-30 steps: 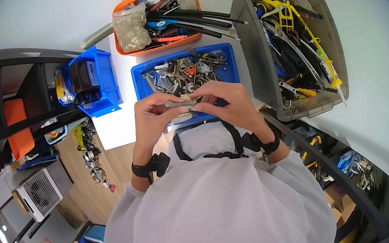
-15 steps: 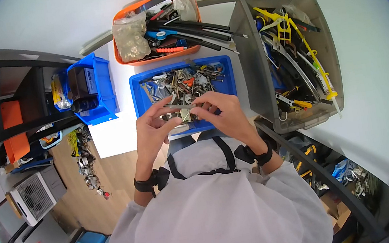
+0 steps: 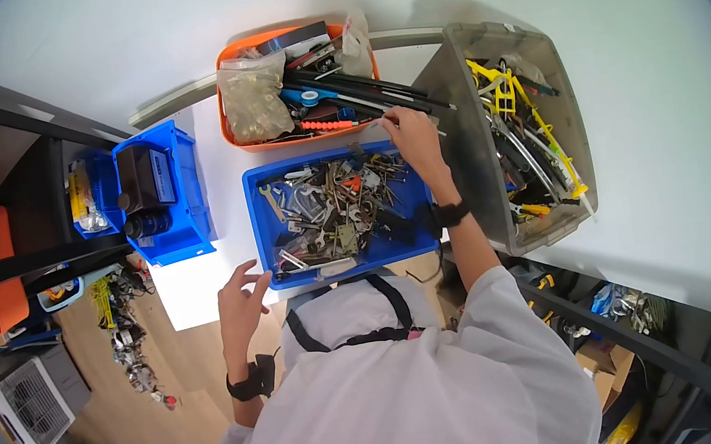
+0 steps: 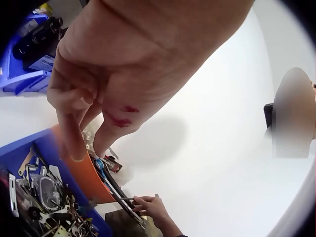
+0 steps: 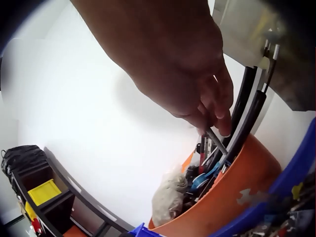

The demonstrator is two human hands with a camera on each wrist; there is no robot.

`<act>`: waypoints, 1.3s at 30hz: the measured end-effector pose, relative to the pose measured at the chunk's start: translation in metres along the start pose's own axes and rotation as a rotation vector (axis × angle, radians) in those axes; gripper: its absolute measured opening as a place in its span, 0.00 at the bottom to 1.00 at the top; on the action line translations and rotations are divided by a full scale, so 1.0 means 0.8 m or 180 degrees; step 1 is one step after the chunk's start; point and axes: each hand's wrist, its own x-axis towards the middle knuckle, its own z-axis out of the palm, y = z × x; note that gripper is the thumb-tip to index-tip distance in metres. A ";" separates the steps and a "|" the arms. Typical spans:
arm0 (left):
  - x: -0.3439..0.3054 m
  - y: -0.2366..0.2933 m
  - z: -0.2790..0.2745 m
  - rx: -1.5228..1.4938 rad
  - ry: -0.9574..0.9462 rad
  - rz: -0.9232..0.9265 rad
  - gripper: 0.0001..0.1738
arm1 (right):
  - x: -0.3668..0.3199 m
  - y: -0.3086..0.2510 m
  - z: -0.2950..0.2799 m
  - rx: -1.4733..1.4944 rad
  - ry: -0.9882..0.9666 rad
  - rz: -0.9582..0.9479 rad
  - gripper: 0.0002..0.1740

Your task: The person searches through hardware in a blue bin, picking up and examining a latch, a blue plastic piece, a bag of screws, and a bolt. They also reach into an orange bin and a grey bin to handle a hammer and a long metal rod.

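Over the front right of the orange bin [image 3: 294, 141], the right hand [image 3: 417, 145] pinches a thin grey rod [image 5: 216, 140] between thumb and fingers; the rod points down toward the bin's contents. The left hand [image 3: 241, 309] is beside the front left corner of the blue tray [image 3: 259, 235], its fingers loosely bent and holding nothing. Loose wrenches, bolts and metal parts [image 3: 344, 205] fill the tray. In the left wrist view the left hand [image 4: 113, 74] hangs with empty fingers, and the right hand [image 4: 153, 210] shows farther off with the rod.
A grey bin [image 3: 512, 236] with yellow-handled tools stands at the right. Blue bins [image 3: 191, 181] stand at the left by a black shelf frame. Black tubes [image 3: 383, 91] stick out of the orange bin toward the grey one. A plastic bag [image 3: 255, 100] lies in the orange bin.
The hands have parted. The right hand has moved away from the body to the orange bin with the thin piece; the left has let go and drawn back to the tray's near left corner.
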 end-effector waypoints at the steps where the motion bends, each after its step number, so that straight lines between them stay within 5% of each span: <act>1: -0.002 -0.005 -0.007 -0.0007 0.0020 -0.0069 0.27 | 0.009 -0.001 0.005 -0.0012 0.0002 0.0067 0.14; 7: -0.003 -0.057 -0.034 -0.0138 0.0023 -0.0215 0.26 | 0.035 -0.005 0.030 -0.0170 -0.0499 0.0409 0.14; 17: 0.009 -0.056 -0.044 -0.0100 0.0038 -0.0250 0.26 | 0.027 -0.006 0.056 -0.1136 -0.0386 0.0284 0.17; 29: 0.011 -0.048 -0.029 0.0180 -0.0031 -0.0073 0.25 | -0.031 -0.012 0.011 -0.0808 -0.0289 0.0582 0.17; 34: 0.017 -0.051 -0.019 0.0325 -0.0050 -0.0074 0.25 | -0.075 -0.006 0.015 -0.0208 -0.0831 0.1008 0.14; 36: 0.024 -0.056 -0.015 0.0476 -0.0123 -0.0092 0.25 | -0.086 -0.012 0.018 -0.0055 -0.1678 0.1086 0.15; 37: 0.025 -0.054 -0.014 0.0623 -0.0103 -0.0074 0.25 | -0.098 0.001 0.037 -0.0316 -0.1527 0.0569 0.15; 39: 0.024 -0.050 -0.012 0.0686 -0.0063 -0.0094 0.25 | -0.111 0.005 0.057 -0.0181 -0.1595 0.0596 0.15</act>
